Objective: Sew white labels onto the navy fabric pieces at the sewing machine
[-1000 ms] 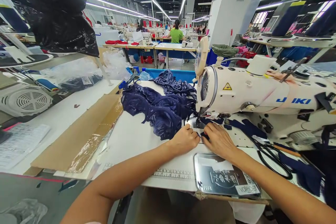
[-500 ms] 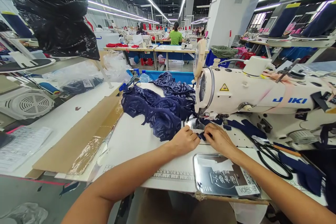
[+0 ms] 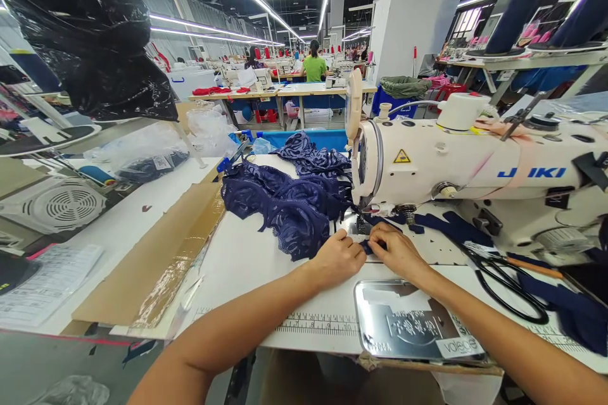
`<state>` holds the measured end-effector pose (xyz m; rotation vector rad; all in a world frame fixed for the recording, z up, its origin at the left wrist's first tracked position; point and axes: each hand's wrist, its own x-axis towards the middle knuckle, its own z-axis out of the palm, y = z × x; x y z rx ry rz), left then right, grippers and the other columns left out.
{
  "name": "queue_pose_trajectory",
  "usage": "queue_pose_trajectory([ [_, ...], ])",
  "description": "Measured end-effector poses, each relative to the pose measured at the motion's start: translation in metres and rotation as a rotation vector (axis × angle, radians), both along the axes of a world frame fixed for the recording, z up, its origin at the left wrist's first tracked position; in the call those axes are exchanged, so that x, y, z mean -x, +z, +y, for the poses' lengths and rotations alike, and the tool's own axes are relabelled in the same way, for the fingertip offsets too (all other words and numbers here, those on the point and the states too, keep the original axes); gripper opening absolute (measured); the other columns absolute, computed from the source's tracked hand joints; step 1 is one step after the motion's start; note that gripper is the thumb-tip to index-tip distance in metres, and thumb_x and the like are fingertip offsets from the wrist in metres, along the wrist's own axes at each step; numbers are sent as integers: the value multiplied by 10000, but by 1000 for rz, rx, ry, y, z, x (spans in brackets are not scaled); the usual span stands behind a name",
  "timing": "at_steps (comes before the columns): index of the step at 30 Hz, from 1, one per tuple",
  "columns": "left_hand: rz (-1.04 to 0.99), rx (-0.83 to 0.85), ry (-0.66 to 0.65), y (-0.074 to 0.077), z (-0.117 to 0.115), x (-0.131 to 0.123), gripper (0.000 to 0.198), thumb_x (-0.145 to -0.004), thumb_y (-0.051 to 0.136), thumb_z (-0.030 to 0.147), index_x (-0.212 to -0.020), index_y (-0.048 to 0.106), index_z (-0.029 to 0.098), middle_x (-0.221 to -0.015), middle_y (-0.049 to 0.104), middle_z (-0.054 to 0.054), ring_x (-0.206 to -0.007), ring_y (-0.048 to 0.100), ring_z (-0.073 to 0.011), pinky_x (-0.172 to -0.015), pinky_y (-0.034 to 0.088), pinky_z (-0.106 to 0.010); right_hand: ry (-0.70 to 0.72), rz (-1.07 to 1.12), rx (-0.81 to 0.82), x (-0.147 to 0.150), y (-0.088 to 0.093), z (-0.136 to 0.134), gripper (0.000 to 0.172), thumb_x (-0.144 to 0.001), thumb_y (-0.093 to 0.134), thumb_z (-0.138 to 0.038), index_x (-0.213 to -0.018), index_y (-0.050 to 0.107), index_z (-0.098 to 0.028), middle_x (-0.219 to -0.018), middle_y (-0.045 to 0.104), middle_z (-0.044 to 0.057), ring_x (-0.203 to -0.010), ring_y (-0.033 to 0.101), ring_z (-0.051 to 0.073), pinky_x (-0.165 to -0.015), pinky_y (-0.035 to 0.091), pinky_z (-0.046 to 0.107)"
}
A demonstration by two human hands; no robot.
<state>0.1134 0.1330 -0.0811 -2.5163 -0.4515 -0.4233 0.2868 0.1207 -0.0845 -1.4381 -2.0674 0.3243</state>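
Note:
My left hand (image 3: 338,257) and my right hand (image 3: 398,251) rest on the white sewing table (image 3: 247,253), fingertips together just in front of the needle of the white JUKI sewing machine (image 3: 456,161). Both pinch a small navy fabric piece (image 3: 367,245) lying between them. A heap of navy lace garments (image 3: 289,193) lies to the left of and behind the needle, touching my left hand's far side. More navy strips (image 3: 446,226) lie under the machine arm to the right.
Black scissors (image 3: 503,285) lie at the right, a metal tin (image 3: 413,323) at the near edge by a printed ruler. Cardboard (image 3: 156,247) lies left, a fan grille (image 3: 59,205) and black plastic bag (image 3: 90,31) farther left. A person in green sits far back.
My hands have drawn slightly closer together on the small navy piece. The view has shifted a little; nothing else has moved.

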Motion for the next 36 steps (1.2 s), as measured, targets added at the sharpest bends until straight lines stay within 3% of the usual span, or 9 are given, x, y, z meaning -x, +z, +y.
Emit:
queue_pose_trajectory([
  [5,-2,3,-9,-2,1,0,154,-821,439,55,-722,547,101,-598,558,-22,-554,513,-143,-607,303,-310,9,-24,1,0,2,0,203,-801,409,-184,-609,474,-203,-746,569,22,-700,552,174,-656,439,325],
  [10,17,30,10,-2,1,-2,140,-830,455,68,-733,553,97,-607,563,-26,-566,522,-143,-611,302,-310,68,-14,-48,-5,-1,-5,182,-803,460,-185,-734,624,-221,-828,606,28,-778,569,179,-702,466,337],
  [13,30,74,19,0,1,-3,157,-832,464,73,-705,551,105,-609,564,-26,-581,529,-142,-611,304,-307,109,-198,-162,-4,0,-15,222,-807,452,-137,-832,657,-219,-916,612,55,-815,552,203,-690,471,354],
  [16,52,106,44,7,0,-1,176,-838,461,75,-694,557,106,-625,567,-33,-603,534,-143,-622,316,-308,127,-446,-262,2,2,-25,239,-791,428,-55,-779,635,-174,-853,600,86,-767,530,224,-602,463,342],
  [19,58,125,16,18,0,9,192,-852,451,96,-700,566,118,-724,598,-48,-702,550,-167,-698,344,-341,170,-566,-319,2,4,-27,267,-743,430,19,-854,615,-139,-813,577,93,-753,527,227,-562,457,322],
  [23,84,217,-94,25,1,21,166,-853,445,107,-756,576,140,-903,627,-52,-902,540,-187,-884,322,-408,401,-575,-366,-13,6,-14,302,-751,444,12,-983,592,-111,-887,591,105,-807,531,224,-643,491,334],
  [26,100,283,-132,22,1,22,127,-848,456,112,-813,578,128,-942,633,-57,-949,539,-168,-890,355,-344,521,-534,-387,-26,7,-3,307,-814,390,-18,-1031,582,-118,-945,602,110,-847,534,209,-702,504,334],
  [31,88,284,-124,18,0,18,128,-854,452,108,-835,578,112,-923,639,-85,-933,562,-160,-848,403,-303,490,-438,-390,-28,4,-2,338,-835,353,-20,-1039,587,-153,-967,602,112,-891,544,209,-728,502,343],
  [36,59,324,-133,15,1,19,131,-854,452,118,-860,583,118,-968,639,-84,-949,567,-155,-871,409,-304,459,-500,-369,-20,7,-6,263,-825,404,-46,-959,609,-142,-899,602,112,-835,538,218,-707,509,359],
])
